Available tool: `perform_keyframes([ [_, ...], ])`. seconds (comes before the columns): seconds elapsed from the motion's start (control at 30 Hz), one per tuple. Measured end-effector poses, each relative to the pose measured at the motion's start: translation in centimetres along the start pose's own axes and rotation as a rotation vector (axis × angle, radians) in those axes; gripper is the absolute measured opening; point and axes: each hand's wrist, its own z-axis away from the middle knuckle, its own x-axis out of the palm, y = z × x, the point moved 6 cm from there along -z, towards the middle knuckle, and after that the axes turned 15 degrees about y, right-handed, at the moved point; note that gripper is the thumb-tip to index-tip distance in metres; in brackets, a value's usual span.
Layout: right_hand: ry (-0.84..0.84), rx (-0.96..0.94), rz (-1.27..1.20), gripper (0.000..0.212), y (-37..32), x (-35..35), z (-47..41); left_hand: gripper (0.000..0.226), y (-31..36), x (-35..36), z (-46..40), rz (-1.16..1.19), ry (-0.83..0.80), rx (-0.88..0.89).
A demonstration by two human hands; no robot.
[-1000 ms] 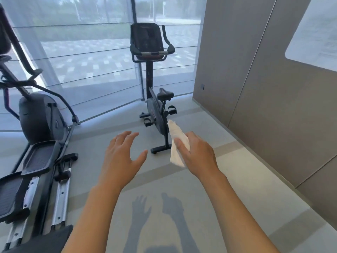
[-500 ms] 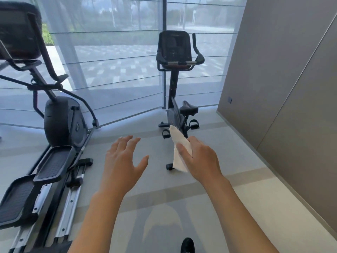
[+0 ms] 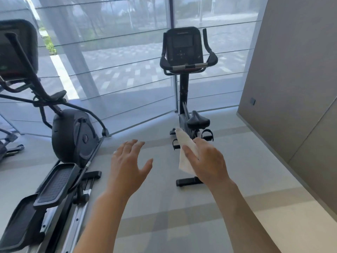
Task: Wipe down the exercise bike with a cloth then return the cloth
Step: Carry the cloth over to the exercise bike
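left hand (image 3: 127,165) spread, holding nothing; right hand (image 3: 207,161) pinches the white cloth (image 3: 185,152), raised short of the bike (image 3: 186,99). bare floor (image 3: 164,207) runs between the elliptical (image 3: 60,157) left and wall (image 3: 291,88) right; bike stands by the window (image 3: 118,61).

Grey floor (image 3: 209,225) carries exercise bike (image 3: 184,73) and elliptical (image 3: 71,136).

— What's around the room?
— Sheer curtains (image 3: 113,57) over tall windows at twelve o'clock, daylight through them; an elliptical trainer (image 3: 60,147) at nine.
— And three o'clock?
— Beige panelled wall (image 3: 291,79), pale grey floor (image 3: 160,207).
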Motion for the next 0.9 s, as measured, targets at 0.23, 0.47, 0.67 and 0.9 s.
perform_keyframes([
  [0.23,-0.002,0.043,-0.029,0.032,6.1,2.9,-5.6,0.062,2.4,5.8,-5.7,-0.016,-0.039,-0.003],
  [0.47,0.009,0.056,-0.056,0.031,8.2,6.3,-9.5,0.062,1.9,9.0,-10.3,-0.003,-0.052,-0.018],
  [0.67,0.014,0.063,-0.06,0.029,8.3,10.5,-12.8,0.062,-1.0,12.1,-14.6,0.027,-0.037,-0.014],
  [0.9,-0.004,0.045,-0.044,0.03,6.1,18.8,-19.6,0.062,-7.8,16.5,-23.2,0.082,-0.014,-0.018],
])
